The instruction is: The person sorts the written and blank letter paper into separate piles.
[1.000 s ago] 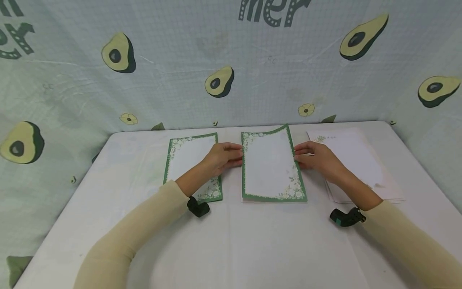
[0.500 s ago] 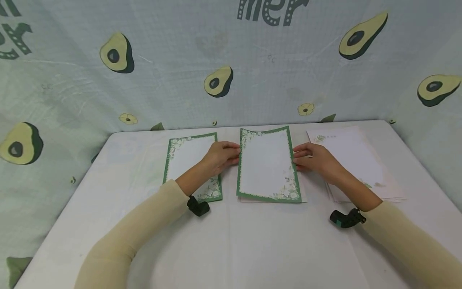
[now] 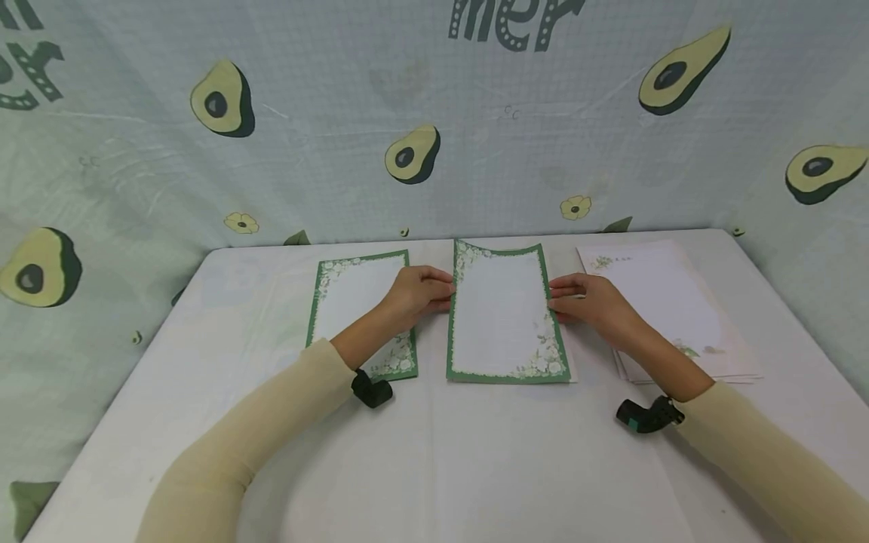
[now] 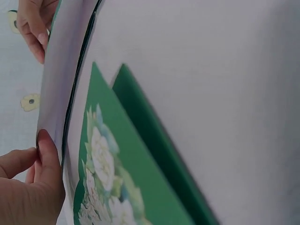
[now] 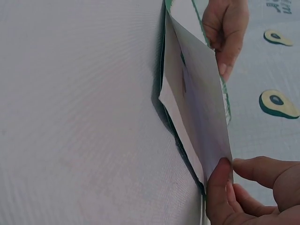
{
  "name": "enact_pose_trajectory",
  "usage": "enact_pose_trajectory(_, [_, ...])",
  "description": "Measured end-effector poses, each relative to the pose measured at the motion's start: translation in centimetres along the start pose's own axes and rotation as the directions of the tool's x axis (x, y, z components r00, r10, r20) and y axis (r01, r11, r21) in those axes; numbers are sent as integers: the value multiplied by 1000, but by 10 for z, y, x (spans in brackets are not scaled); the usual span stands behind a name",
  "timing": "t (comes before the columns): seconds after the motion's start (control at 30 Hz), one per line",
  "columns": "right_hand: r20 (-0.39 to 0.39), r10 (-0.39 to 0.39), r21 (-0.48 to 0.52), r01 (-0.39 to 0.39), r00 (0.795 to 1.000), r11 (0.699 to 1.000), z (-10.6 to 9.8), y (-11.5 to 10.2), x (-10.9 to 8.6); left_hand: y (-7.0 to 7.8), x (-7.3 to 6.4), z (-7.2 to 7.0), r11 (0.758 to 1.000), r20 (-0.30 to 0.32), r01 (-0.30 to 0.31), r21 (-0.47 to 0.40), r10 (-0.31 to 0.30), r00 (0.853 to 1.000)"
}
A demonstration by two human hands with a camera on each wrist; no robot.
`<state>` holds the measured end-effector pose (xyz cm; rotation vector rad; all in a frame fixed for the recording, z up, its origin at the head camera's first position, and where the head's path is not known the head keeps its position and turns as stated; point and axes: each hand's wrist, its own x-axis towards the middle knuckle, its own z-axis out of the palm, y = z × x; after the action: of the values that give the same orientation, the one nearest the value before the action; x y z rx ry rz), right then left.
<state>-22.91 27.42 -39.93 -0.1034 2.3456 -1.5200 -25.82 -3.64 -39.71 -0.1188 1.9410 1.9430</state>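
Note:
A sheet of paper with a green floral border [image 3: 502, 313] is held between both hands at the middle of the table, bowed slightly along its top edge. My left hand [image 3: 422, 292] pinches its left edge between thumb and fingers. The opposite edge is pinched by my right hand [image 3: 592, 303]. More paper [image 5: 180, 136] lies right under the held sheet, mostly hidden; in the right wrist view a gap shows between them. To the left, partly behind my left wrist, lies a similar green-bordered stack [image 4: 110, 154], its layers fanned slightly at the corner.
A stack of pale pink floral sheets [image 3: 668, 302] lies at the right, partly under my right forearm. The white table [image 3: 529, 460] meets an avocado-printed cloth backdrop [image 3: 326, 173] at its far edge. Black cameras sit at the left wrist [image 3: 372, 389] and right wrist [image 3: 649, 415].
The held sheet has shifted slightly left, and its top right corner has come down. Its bottom edge lies flatter over the paper below. Both hands keep their pinch.

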Motion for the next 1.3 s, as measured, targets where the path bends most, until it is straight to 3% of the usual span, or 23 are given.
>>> enact_pose_trajectory(0.53, [-79,-44,12,45,996,999,4,-1,-2,-3,-3,-2,994,-63,-67,90,73,995])
enact_pose_trajectory(0.83, [-104,-53,25,56,993,998,5,-5,-3,-2,-2,-7,997,-80,-71,19,73,994])
enact_pose_trajectory(1.3, [-163,-153,74,167,975,983,13,-11,-3,2,-5,-17,992,-114,-109,-61,102,988])
